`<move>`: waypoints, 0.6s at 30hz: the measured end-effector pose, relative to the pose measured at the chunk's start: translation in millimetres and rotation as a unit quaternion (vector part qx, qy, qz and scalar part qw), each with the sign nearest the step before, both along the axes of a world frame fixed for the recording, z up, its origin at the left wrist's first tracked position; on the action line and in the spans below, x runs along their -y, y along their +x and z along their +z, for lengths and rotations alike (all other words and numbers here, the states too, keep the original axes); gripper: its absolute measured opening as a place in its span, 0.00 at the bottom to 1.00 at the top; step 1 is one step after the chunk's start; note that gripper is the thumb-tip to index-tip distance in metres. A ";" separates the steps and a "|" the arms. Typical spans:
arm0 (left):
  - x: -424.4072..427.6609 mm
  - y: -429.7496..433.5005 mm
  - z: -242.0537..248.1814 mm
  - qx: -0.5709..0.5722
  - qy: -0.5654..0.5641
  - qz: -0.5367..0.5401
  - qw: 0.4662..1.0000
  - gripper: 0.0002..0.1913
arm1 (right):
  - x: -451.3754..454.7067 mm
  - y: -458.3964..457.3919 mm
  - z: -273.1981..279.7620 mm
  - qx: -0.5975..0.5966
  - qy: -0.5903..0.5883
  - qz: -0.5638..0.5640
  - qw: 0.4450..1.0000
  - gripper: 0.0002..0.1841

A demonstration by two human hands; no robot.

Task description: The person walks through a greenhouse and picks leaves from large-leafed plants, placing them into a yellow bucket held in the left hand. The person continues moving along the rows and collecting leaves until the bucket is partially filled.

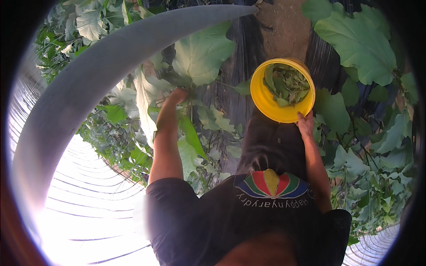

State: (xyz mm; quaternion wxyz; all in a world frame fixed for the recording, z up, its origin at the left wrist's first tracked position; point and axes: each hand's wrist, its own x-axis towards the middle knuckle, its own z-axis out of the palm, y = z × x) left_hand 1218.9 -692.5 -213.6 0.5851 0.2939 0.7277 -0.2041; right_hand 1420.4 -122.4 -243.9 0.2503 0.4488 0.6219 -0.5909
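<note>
My right hand (305, 123) grips the near rim of a yellow plastic bucket (263, 105), thumb over the edge. The bucket's mouth faces me, and a heap of picked green leaves (288, 84) lies inside. At the left, my left hand (179, 95) reaches in among the broad leaves of a plant, close to its stem. Leaves and shade hide the fingers, so whether they hold anything cannot be told. One large broad leaf (204, 53) spreads just above and to the right of that hand.
Leafy plants (356, 163) stand on both sides. Black plastic film (244, 56) covers the ground beside a bare soil strip (286, 30). A thick grey curved tube-like thing (100, 63) crosses the upper left. Bright ribbed greenhouse-like sheeting (96, 196) shows at lower left.
</note>
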 end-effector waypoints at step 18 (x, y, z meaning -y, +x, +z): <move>31.1 19.1 -11.2 -0.172 0.076 0.200 0.962 0.12 | 2.1 -16.4 17.2 0.099 -0.041 -0.046 0.993 0.33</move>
